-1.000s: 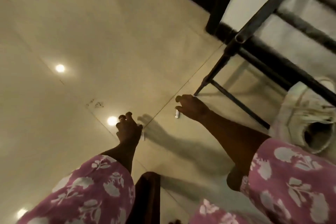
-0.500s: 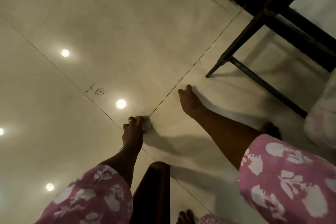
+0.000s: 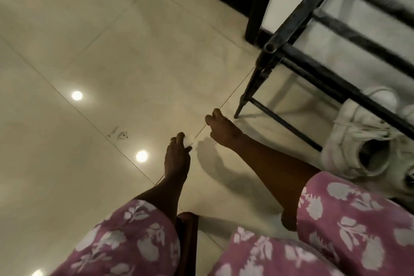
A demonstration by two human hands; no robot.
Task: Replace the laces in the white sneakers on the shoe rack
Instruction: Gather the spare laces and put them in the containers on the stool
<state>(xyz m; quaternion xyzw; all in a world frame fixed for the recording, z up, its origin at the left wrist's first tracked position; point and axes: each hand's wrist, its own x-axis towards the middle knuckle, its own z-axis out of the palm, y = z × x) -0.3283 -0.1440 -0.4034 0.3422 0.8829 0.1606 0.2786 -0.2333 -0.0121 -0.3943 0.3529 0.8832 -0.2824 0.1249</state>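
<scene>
Fingers [image 3: 179, 138] of the left hand [image 3: 177, 159] are closed round a white wad [image 3: 190, 140]; the right hand's [image 3: 220, 130] grip cannot be told.

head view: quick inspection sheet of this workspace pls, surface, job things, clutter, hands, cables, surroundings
surface: glossy pale tiled floor, ceiling lights reflected, one small dark mark
job's things: white sneaker under the black shoe rack, opening toward the camera; white bunch, possibly a lace
clutter: dark wooden post between the knees
hands: left hand grips the white bunch; right hand low by the floor, fingers curled, contents unclear
cables: nothing seen
surroundings: pale wall and dark strip behind the rack
</scene>
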